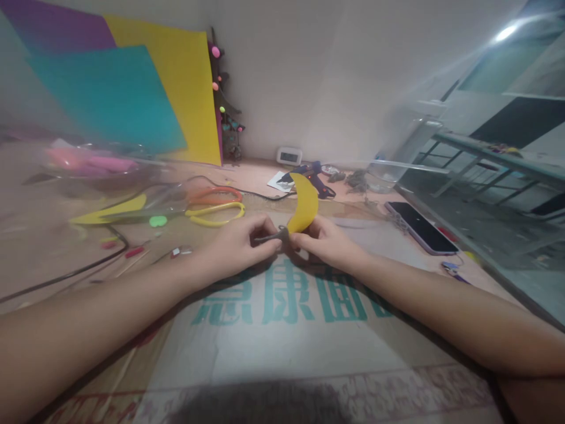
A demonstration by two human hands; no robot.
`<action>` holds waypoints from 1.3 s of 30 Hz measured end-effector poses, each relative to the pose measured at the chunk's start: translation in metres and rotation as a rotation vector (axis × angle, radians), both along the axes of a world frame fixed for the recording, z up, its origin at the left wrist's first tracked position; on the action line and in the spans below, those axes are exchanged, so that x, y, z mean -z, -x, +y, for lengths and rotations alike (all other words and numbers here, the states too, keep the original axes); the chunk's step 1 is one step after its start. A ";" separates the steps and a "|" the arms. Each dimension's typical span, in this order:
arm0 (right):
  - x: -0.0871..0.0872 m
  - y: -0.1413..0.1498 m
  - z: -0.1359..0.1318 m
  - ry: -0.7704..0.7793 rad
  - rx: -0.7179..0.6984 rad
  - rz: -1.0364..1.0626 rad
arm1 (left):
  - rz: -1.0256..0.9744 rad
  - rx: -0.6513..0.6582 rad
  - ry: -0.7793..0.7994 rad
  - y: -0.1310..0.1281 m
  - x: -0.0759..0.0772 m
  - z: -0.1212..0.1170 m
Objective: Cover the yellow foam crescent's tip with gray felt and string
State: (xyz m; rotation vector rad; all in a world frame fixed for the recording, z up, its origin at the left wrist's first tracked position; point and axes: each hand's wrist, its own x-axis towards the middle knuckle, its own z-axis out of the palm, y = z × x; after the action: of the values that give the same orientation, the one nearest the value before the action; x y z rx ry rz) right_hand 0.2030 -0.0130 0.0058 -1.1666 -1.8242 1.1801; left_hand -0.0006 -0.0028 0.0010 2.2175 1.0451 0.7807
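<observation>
The left forearm (pixel 110 312), entering at eight o'clock, is bare along its visible length, broad at the picture's edge and narrowing smoothly to a slim wrist (pixel 188 274). The right forearm (pixel 441 312), entering at four o'clock, is likewise bare, with the same even taper. Both hands, the left (pixel 247 241) and the right (pixel 326 241), are ungloved, small and slender, with rounded knuckles and short thumbs. Blur hides finer details such as the nails.
</observation>
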 end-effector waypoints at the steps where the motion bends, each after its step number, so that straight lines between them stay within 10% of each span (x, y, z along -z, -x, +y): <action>1: 0.000 0.000 0.000 -0.008 0.003 -0.002 | -0.001 0.002 0.001 0.000 0.000 0.000; 13: 0.000 -0.002 0.004 -0.168 0.103 0.084 | -0.141 -0.002 0.235 -0.001 0.003 0.002; 18: -0.006 -0.012 0.007 -0.745 0.320 0.030 | -0.241 0.022 0.358 -0.001 0.005 0.005; 22: -0.004 -0.017 0.005 -1.077 0.070 -0.308 | -0.236 0.045 0.380 0.000 0.004 0.006; 39: 0.007 -0.014 0.009 -1.003 0.002 -0.366 | -0.079 0.124 0.261 0.004 0.001 0.007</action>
State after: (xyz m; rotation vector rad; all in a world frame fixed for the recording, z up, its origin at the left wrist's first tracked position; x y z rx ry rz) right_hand 0.2171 -0.0041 -0.0011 -0.7801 -2.2348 -0.0585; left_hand -0.0049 0.0046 0.0004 1.9917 0.9062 0.6339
